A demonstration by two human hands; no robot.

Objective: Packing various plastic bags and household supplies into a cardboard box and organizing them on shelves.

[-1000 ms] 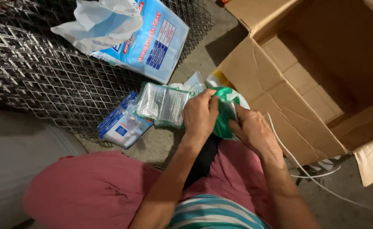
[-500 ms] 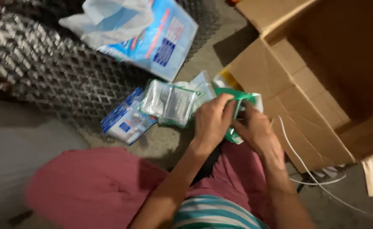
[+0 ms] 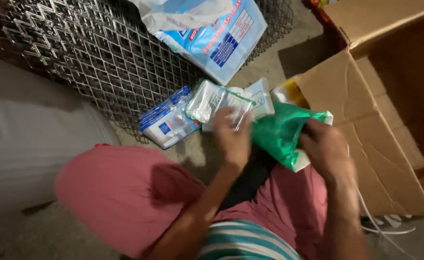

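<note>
Your right hand (image 3: 325, 147) is clenched on a green bag (image 3: 281, 135), gripping its upper right edge; the bag hangs open just above your lap, beside the flap of a cardboard box (image 3: 366, 125). Your left hand (image 3: 233, 137) meets the bag's left edge, its fingers up against a clear packet (image 3: 212, 101) on the floor. The hand is blurred, so you cannot tell whether its grip is closed on the bag, on the packet, or on neither.

The clear packet lies among others: a blue and white packet (image 3: 166, 118) to its left, a pale one (image 3: 260, 96) just to its right. Behind them, a sheet of metal mesh (image 3: 101, 58) leans over the floor, with a large blue and white sack (image 3: 226, 41) lying on it. A white cord (image 3: 385, 226) trails on the floor by your right knee.
</note>
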